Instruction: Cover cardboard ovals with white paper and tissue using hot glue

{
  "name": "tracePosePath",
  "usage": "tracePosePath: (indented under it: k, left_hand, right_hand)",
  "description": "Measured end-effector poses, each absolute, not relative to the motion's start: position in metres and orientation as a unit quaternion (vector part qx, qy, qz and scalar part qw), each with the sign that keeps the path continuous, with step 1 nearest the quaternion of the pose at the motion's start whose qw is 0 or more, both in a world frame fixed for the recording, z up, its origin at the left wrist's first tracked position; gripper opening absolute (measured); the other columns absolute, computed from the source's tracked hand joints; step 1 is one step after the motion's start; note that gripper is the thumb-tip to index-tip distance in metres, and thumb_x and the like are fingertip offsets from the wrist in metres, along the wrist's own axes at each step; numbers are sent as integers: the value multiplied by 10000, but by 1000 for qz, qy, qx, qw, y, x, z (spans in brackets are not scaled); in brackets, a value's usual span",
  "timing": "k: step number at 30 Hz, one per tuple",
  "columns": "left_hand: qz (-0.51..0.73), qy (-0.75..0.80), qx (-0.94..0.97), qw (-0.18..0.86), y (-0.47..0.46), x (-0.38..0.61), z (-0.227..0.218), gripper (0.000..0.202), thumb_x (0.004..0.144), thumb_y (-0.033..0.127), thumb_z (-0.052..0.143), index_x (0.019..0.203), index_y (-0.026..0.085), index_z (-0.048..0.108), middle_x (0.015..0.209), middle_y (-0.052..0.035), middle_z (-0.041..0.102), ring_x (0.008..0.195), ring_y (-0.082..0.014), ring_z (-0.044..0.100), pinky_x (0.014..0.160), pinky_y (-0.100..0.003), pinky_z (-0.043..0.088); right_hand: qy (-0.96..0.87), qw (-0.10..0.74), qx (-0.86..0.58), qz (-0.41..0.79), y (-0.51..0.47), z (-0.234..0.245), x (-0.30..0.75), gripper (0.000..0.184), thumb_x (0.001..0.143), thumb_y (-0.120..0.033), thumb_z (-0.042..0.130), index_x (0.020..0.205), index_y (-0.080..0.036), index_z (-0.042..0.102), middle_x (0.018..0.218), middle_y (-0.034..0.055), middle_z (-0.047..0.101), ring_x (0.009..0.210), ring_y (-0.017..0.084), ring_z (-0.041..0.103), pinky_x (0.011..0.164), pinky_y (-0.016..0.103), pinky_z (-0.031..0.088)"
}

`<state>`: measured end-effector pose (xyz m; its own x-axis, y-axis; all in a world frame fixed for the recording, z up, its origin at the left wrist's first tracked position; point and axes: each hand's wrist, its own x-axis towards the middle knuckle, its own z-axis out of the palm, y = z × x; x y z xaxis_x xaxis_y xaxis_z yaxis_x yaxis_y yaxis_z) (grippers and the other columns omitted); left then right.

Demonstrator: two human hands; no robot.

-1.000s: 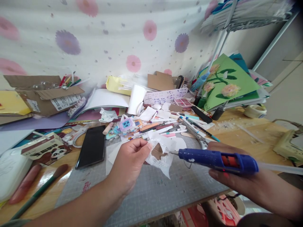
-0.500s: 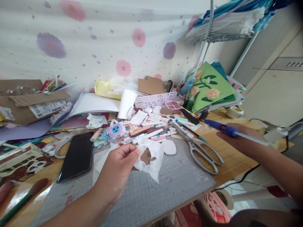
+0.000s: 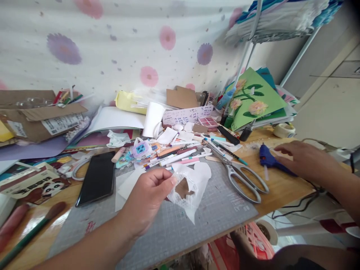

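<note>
Thumb and fingers of my left hand (image 3: 152,197) pinch the edge of a thin white sheet of paper or tissue (image 3: 197,200). An irregular brown piece (image 3: 183,188) shows in its middle, held above the grey cutting mat (image 3: 213,228). A blue hot glue gun (image 3: 268,157) rests on the wooden table at the right. Just beside it is my right hand (image 3: 302,159), its fingers loosely apart and no longer around the gun. Metal scissors (image 3: 243,180) lie between the two hands, their blades towards a heap of pens (image 3: 180,157).
A black phone (image 3: 97,180) lies left of the mat, near a green-handled brush (image 3: 36,232). Behind stand a cardboard box (image 3: 36,116), stacked paper (image 3: 112,120) and a green flower picture (image 3: 254,99). A tape roll (image 3: 284,130) sits at the back right.
My right hand has set the blue glue gun down on the table and let it go. My left hand keeps its pinch on the white sheet, which has turned slightly.
</note>
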<state>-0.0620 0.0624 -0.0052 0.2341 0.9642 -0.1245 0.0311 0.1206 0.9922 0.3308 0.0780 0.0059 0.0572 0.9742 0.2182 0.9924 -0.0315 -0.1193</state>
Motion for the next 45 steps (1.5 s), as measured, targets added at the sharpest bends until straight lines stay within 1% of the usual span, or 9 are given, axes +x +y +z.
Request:
tracePosePath:
  k: [2,4,6,11,16,23,30,39,45]
  left_hand:
    - [386,467,546,579,61,-62,-5,246,796,355,588,640,169,550,575,25,531,542,-104,413,527,-234,306]
    - [380,470,553,573,60,-63,-5,248,796,354,585,636,168,549,576,25,530,538,-101,405,524,-232,297]
    - [376,472,555,573,59,-62,-3,246,792,357,586,636,170,553,583,18,543,543,-106,427,522,-232,301]
    - [349,457,571,585,56,-60,0,234,770,368,599,643,172,586,605,-14,600,571,-145,520,513,-239,336]
    - [324,460,597,572,57,-61,-3,232,777,367,588,646,175,572,595,5,568,560,-127,484,520,-236,326]
    - [291,476,624,547,56,-60,0,220,775,346,556,629,181,550,593,-3,577,551,-135,482,508,-245,310]
    - [285,504,646,497,55,-58,4,212,763,341,543,628,179,566,582,-6,582,538,-134,471,491,-240,307]
    - [314,542,681,380,50,-58,4,122,705,221,525,597,180,566,511,45,462,501,-108,392,471,-217,295]
    - [323,531,677,396,50,-57,3,129,738,251,544,637,177,574,529,48,467,510,-104,394,473,-214,301]
  right_hand:
    - [-700,157,-696,-18,71,24,297,239,895,-339,432,948,-188,610,981,137,634,878,265,579,779,398,409]
    - [-754,260,-586,144,62,36,254,224,905,-358,452,937,-206,614,961,97,641,895,217,584,793,336,430]
    - [-770,296,-507,250,55,40,212,199,892,-372,490,931,-231,626,937,56,651,894,201,590,784,316,442]
    - [-747,311,-446,381,54,34,152,195,880,-346,511,936,-206,635,915,43,648,860,183,589,742,306,455]
    - [-712,310,-441,450,60,34,139,132,836,-268,535,849,-171,623,769,17,605,698,142,544,600,256,433]
    - [-762,320,-446,342,59,38,129,42,783,-170,589,789,-180,630,757,5,634,701,133,563,641,254,448]
    - [-817,328,-408,244,53,37,125,138,793,-91,549,693,-177,589,680,-11,586,658,117,531,608,243,409]
    - [-841,334,-400,146,44,24,111,160,816,-98,536,806,-185,670,760,38,541,725,169,508,642,305,414]
    - [-861,327,-385,55,43,24,111,192,838,-88,505,830,-140,690,777,83,569,735,198,486,646,338,406]
